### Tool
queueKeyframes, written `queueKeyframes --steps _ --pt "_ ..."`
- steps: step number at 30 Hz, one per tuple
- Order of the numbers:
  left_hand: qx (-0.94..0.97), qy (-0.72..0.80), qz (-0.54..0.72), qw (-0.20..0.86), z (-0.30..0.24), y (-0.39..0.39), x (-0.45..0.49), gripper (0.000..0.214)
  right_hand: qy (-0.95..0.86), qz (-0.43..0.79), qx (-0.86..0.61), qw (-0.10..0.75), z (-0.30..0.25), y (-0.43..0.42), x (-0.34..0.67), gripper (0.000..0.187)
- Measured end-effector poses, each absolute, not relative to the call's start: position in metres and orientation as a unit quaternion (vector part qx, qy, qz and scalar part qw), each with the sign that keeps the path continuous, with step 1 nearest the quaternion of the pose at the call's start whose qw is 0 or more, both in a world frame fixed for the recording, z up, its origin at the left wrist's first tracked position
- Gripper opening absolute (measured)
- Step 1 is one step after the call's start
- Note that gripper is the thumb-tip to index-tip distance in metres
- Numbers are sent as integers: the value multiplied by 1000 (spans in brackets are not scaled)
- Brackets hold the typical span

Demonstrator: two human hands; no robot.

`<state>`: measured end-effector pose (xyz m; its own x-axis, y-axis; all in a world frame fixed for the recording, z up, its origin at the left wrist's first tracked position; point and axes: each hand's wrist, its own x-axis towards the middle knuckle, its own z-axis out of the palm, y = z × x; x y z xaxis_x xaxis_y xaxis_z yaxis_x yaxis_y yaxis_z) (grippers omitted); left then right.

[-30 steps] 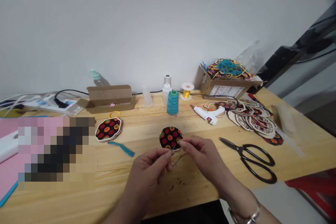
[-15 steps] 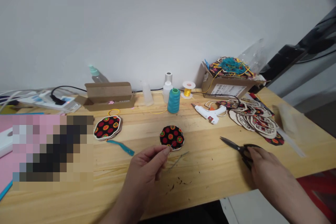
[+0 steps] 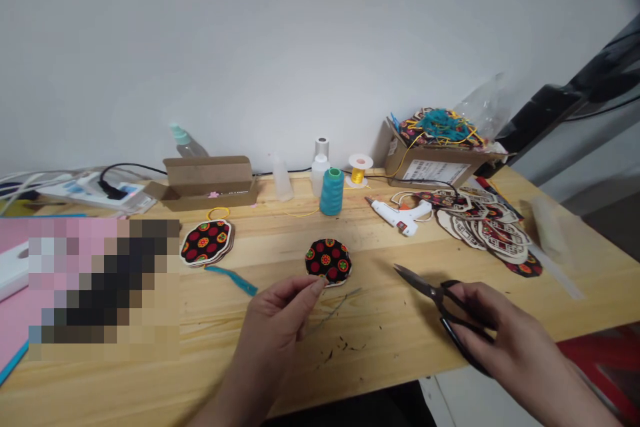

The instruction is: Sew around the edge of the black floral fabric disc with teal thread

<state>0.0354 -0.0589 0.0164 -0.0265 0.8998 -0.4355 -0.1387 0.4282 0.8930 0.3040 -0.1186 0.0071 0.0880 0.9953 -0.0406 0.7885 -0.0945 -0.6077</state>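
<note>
My left hand (image 3: 280, 323) is pinched shut at the near edge of a round black fabric patch (image 3: 328, 260) with red and green dots, which lies on the wooden table (image 3: 380, 347). A thin thread (image 3: 336, 305) trails from the pinch across the wood. My right hand (image 3: 493, 333) grips the handles of black scissors (image 3: 436, 293), lifted slightly with the blades pointing left toward the patch.
A teal thread spool (image 3: 331, 192), yellow spool (image 3: 357, 170), white glue gun (image 3: 400, 217), and small bottles stand behind. A stack of patterned patches (image 3: 206, 243) lies left, more shaped pieces (image 3: 487, 227) right, and cardboard boxes (image 3: 430, 160) at the back.
My right hand left the patch, reached right to the scissors, took hold of them and has drawn them leftward. My left hand stays pinched by the patch.
</note>
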Motion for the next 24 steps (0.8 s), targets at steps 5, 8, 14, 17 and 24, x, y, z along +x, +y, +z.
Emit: queueKeyframes --steps 5,8,14,17,24 --pt "336 586 416 609 18 -60 37 28 -599 399 -620 312 32 -121 256 12" --pt "353 583 420 599 19 -62 37 27 -611 448 -590 281 43 -120 238 24" --pt "358 583 426 593 20 -64 35 26 -606 516 -582 168 52 -110 220 24" --pt "353 579 431 596 21 -65 34 24 -610 526 -576 140 47 -106 219 11" --pt "381 578 423 584 24 -65 36 16 -631 484 -589 140 40 -101 218 20"
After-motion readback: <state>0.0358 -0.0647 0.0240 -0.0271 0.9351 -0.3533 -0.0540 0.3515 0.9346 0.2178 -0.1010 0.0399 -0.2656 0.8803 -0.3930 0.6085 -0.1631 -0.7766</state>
